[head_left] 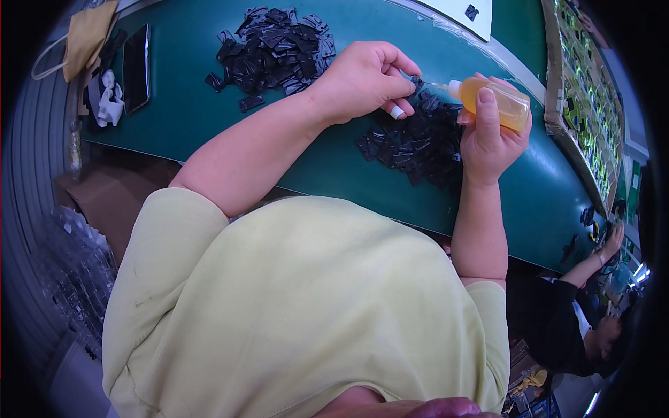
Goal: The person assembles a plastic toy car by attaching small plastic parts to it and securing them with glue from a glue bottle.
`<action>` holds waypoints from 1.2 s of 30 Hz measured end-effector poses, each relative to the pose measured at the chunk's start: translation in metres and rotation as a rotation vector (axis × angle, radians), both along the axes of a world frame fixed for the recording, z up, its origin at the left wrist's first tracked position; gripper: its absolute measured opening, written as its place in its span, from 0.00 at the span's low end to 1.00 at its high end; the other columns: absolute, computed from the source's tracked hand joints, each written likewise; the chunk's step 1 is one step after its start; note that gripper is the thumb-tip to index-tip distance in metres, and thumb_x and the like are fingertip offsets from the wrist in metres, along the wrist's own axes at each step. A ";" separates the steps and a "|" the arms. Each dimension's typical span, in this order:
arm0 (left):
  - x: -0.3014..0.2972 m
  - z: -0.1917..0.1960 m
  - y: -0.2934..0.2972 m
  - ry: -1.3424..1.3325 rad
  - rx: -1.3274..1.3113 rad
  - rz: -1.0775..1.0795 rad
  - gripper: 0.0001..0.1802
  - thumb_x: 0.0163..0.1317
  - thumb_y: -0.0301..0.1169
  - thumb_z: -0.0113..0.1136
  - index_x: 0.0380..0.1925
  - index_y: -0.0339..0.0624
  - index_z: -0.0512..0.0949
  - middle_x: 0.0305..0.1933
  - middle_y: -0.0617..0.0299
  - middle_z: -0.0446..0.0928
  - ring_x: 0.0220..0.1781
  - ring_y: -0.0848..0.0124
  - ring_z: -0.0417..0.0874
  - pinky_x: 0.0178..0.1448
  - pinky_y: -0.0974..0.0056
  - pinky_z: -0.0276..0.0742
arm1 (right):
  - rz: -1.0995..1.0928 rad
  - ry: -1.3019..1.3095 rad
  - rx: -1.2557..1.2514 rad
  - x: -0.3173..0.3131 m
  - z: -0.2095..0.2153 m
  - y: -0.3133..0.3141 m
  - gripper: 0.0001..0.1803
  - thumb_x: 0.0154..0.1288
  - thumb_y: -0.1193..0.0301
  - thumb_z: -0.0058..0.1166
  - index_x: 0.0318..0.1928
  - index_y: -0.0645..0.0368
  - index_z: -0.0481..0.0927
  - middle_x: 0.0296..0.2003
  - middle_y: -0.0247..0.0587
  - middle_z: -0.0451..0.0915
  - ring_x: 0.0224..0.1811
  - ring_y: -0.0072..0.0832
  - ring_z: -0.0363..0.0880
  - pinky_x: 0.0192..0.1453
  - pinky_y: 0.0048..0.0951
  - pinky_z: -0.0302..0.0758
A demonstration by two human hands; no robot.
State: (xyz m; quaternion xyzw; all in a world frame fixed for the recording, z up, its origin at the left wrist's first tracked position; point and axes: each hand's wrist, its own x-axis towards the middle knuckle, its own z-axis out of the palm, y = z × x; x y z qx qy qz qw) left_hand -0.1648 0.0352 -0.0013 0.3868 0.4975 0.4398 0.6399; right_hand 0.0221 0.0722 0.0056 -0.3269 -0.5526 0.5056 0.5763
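Loose pile of black parts (279, 52) on green table (174, 104). My left hand (366, 80) — pinched narrow on one black piece (417, 84), needle tip (435, 85) just beside it. My right hand (491, 139) — wrapped round amber bottle (505, 104), any lettering unreadable.

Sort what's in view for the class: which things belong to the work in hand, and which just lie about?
In the work:
- small black part, in the left hand
- amber bottle, in the right hand
- two piles of black pieces

Apparently just lying about:
- dark phone
- crumpled white cloth or tissue
- tan item with a loop
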 end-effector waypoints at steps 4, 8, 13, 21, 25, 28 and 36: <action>0.000 0.001 0.000 0.010 -0.003 0.000 0.13 0.60 0.22 0.57 0.44 0.28 0.73 0.28 0.57 0.79 0.30 0.71 0.85 0.34 0.73 0.81 | 0.007 -0.009 0.010 0.000 -0.001 0.001 0.11 0.61 0.74 0.59 0.41 0.66 0.75 0.35 0.45 0.80 0.21 0.18 0.74 0.24 0.15 0.72; 0.000 0.000 0.000 0.011 0.001 -0.002 0.13 0.59 0.22 0.57 0.44 0.28 0.73 0.28 0.58 0.79 0.29 0.71 0.85 0.34 0.73 0.81 | 0.000 -0.018 0.000 0.000 -0.001 0.001 0.11 0.61 0.74 0.59 0.41 0.66 0.75 0.35 0.44 0.80 0.21 0.18 0.74 0.24 0.15 0.72; 0.000 -0.001 0.000 0.022 0.015 -0.005 0.13 0.59 0.22 0.57 0.44 0.28 0.73 0.28 0.58 0.79 0.29 0.71 0.85 0.34 0.73 0.81 | 0.001 -0.029 -0.006 0.000 -0.001 0.001 0.11 0.61 0.74 0.59 0.41 0.66 0.75 0.34 0.44 0.80 0.21 0.18 0.74 0.24 0.15 0.72; 0.001 0.000 0.000 0.013 -0.003 0.006 0.12 0.60 0.23 0.57 0.44 0.28 0.74 0.30 0.56 0.79 0.30 0.70 0.85 0.34 0.73 0.82 | -0.024 -0.006 0.043 0.002 0.002 0.000 0.10 0.61 0.76 0.58 0.41 0.67 0.75 0.34 0.46 0.80 0.20 0.19 0.73 0.23 0.16 0.72; 0.001 0.003 -0.001 0.010 -0.010 0.023 0.12 0.61 0.24 0.56 0.43 0.29 0.75 0.32 0.55 0.80 0.31 0.69 0.85 0.34 0.72 0.82 | -0.017 0.076 -0.005 0.003 0.005 -0.002 0.09 0.61 0.77 0.56 0.41 0.67 0.75 0.33 0.48 0.80 0.19 0.20 0.73 0.22 0.17 0.71; 0.002 0.003 0.000 0.009 -0.014 0.029 0.12 0.61 0.24 0.56 0.44 0.29 0.75 0.33 0.54 0.80 0.31 0.68 0.85 0.34 0.72 0.82 | 0.036 0.028 -0.026 0.006 0.000 -0.001 0.12 0.62 0.76 0.55 0.44 0.68 0.74 0.37 0.54 0.80 0.23 0.24 0.76 0.21 0.18 0.72; 0.001 0.002 0.001 -0.009 -0.022 0.031 0.12 0.61 0.24 0.57 0.43 0.28 0.74 0.35 0.53 0.79 0.33 0.66 0.86 0.34 0.72 0.83 | 0.116 0.047 -0.091 0.004 -0.002 -0.002 0.12 0.61 0.75 0.56 0.44 0.68 0.74 0.37 0.54 0.80 0.21 0.23 0.75 0.21 0.18 0.71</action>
